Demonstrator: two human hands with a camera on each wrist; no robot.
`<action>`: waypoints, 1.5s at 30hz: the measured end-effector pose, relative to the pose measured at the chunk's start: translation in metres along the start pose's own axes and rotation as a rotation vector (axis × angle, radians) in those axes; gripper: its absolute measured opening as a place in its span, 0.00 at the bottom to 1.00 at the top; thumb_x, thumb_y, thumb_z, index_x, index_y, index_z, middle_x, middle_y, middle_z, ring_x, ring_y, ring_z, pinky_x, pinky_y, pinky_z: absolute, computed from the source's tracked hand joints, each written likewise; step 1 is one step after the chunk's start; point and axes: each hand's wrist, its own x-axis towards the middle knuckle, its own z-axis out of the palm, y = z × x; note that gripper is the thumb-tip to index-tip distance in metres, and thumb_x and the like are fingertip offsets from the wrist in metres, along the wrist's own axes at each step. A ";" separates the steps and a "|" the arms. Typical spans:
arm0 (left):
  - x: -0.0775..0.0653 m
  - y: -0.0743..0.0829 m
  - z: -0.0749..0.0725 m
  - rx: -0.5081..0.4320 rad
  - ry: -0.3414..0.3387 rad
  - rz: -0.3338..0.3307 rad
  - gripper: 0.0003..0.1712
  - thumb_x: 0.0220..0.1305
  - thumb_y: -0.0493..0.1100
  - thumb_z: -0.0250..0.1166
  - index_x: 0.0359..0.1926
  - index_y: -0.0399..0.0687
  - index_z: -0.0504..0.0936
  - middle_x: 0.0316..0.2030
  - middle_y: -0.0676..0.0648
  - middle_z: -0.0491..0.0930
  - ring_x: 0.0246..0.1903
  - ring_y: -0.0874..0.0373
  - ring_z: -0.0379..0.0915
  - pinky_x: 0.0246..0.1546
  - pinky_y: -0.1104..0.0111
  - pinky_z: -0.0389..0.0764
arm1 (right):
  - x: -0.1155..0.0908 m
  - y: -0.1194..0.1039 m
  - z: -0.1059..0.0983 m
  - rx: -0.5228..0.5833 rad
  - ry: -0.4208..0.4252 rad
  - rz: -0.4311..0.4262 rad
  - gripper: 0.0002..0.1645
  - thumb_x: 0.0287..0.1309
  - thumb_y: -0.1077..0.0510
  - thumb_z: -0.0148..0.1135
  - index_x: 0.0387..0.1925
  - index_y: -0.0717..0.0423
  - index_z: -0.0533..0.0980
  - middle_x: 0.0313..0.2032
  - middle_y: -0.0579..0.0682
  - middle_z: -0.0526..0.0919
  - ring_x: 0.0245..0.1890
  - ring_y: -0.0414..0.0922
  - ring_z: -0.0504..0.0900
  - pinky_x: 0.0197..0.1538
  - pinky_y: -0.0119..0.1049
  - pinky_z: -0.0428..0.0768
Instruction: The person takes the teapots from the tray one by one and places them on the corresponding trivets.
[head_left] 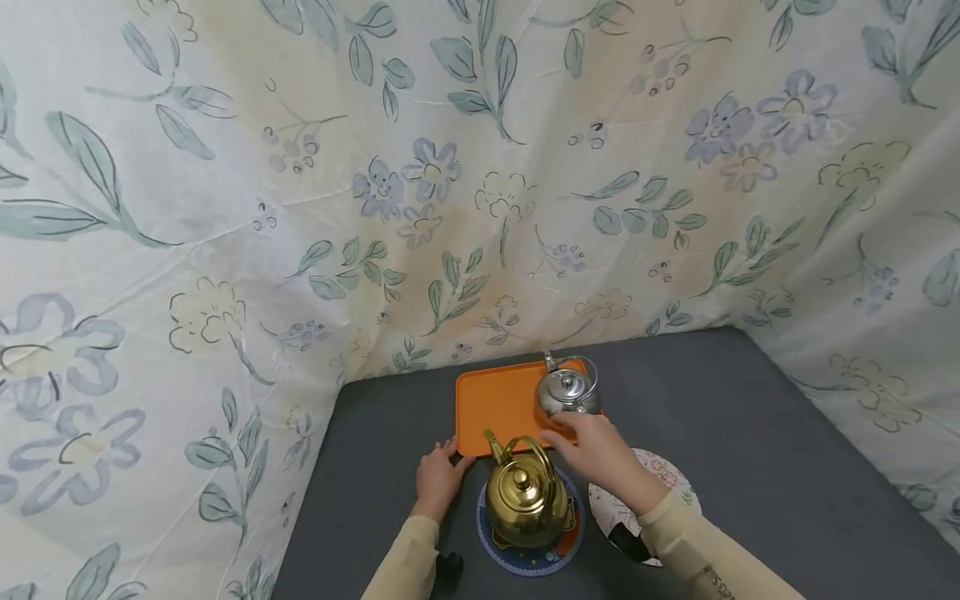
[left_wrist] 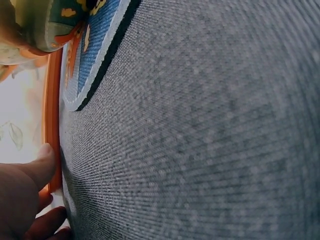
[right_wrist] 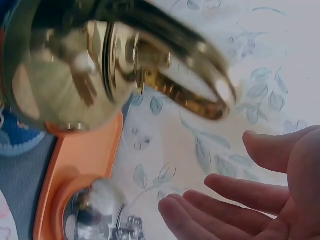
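An orange tray (head_left: 495, 408) lies at the back of the grey tabletop. At its near left corner my left hand (head_left: 440, 479) pinches the rim between thumb and fingers; the thumb (left_wrist: 46, 157) shows against the tray's side in the left wrist view. A silver kettle (head_left: 567, 390) sits on the tray's right part. In front stands a gold kettle (head_left: 525, 504) on a round blue mat (head_left: 487, 542), its handle upright. My right hand (head_left: 592, 450) hovers between the two kettles, fingers (right_wrist: 240, 197) extended and apart from the gold kettle's handle in the right wrist view.
A round white floral mat (head_left: 675, 479) lies right of the blue mat, partly under my right forearm. Floral cloth (head_left: 465, 208) hangs behind and at both sides of the grey tabletop (head_left: 735, 433).
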 end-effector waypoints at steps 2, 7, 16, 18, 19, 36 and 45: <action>0.001 0.000 0.000 -0.003 0.000 0.003 0.36 0.61 0.55 0.72 0.66 0.43 0.78 0.61 0.38 0.79 0.64 0.34 0.72 0.63 0.40 0.71 | 0.007 0.005 -0.004 0.000 0.012 0.010 0.25 0.67 0.50 0.65 0.57 0.64 0.81 0.52 0.61 0.86 0.50 0.57 0.86 0.50 0.53 0.85; 0.005 0.001 -0.001 0.001 -0.001 0.020 0.36 0.61 0.55 0.72 0.66 0.43 0.78 0.61 0.38 0.79 0.63 0.35 0.73 0.62 0.39 0.71 | 0.025 0.018 -0.015 0.015 0.043 0.056 0.27 0.68 0.51 0.64 0.59 0.68 0.78 0.51 0.65 0.86 0.48 0.59 0.87 0.47 0.52 0.86; 0.007 -0.003 0.000 -0.009 -0.003 0.003 0.35 0.61 0.55 0.73 0.65 0.43 0.79 0.61 0.35 0.79 0.62 0.33 0.73 0.62 0.39 0.71 | 0.043 0.041 -0.021 0.018 0.060 0.101 0.28 0.70 0.55 0.61 0.63 0.72 0.74 0.53 0.68 0.83 0.51 0.60 0.85 0.51 0.53 0.85; 0.006 -0.005 0.000 -0.014 -0.004 0.006 0.35 0.61 0.54 0.73 0.65 0.42 0.79 0.61 0.34 0.78 0.62 0.32 0.73 0.62 0.39 0.71 | 0.044 0.043 -0.021 0.024 0.058 0.116 0.27 0.71 0.56 0.61 0.62 0.72 0.75 0.53 0.68 0.84 0.51 0.61 0.85 0.49 0.53 0.86; 0.006 -0.006 0.001 -0.015 -0.005 0.007 0.35 0.61 0.54 0.73 0.65 0.42 0.79 0.61 0.34 0.78 0.62 0.32 0.73 0.62 0.40 0.71 | 0.044 0.044 -0.021 0.026 0.058 0.121 0.27 0.71 0.56 0.60 0.62 0.72 0.74 0.53 0.68 0.84 0.51 0.61 0.85 0.49 0.52 0.86; 0.004 -0.008 0.001 -0.018 0.007 0.010 0.36 0.60 0.54 0.73 0.65 0.42 0.79 0.61 0.36 0.79 0.63 0.35 0.73 0.64 0.40 0.70 | 0.063 0.056 -0.024 0.012 0.091 0.200 0.26 0.70 0.54 0.61 0.59 0.71 0.77 0.54 0.68 0.83 0.53 0.61 0.84 0.52 0.54 0.84; 0.004 -0.008 0.002 -0.026 0.017 0.003 0.36 0.59 0.55 0.74 0.65 0.43 0.79 0.61 0.36 0.79 0.63 0.33 0.73 0.62 0.39 0.72 | 0.078 0.069 -0.028 -0.038 0.120 0.210 0.25 0.70 0.53 0.61 0.58 0.70 0.79 0.52 0.67 0.84 0.47 0.58 0.86 0.45 0.51 0.86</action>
